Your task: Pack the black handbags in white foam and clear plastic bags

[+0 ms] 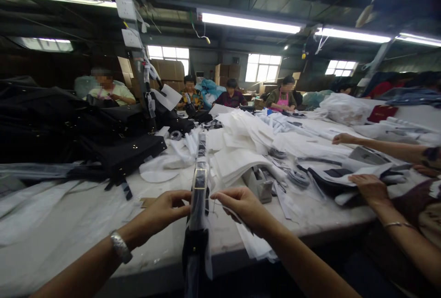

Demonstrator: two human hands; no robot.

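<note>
A black strap with a gold rectangular buckle, covered in clear plastic, runs upright through the middle of the view and down past the table's front edge. My left hand grips the strap's left side just below the buckle, thumb and fingers closed. To the right of the strap, my right hand is closed in a pinch on a thin pale string. Part of a pale, narrow item shows under the right palm; its kind cannot be made out.
A tape dispenser stands beyond my right hand, beside stacked white sheets. Black bags are piled at left. At right, a co-worker's hands work over a black and white item. Other people sit across the table.
</note>
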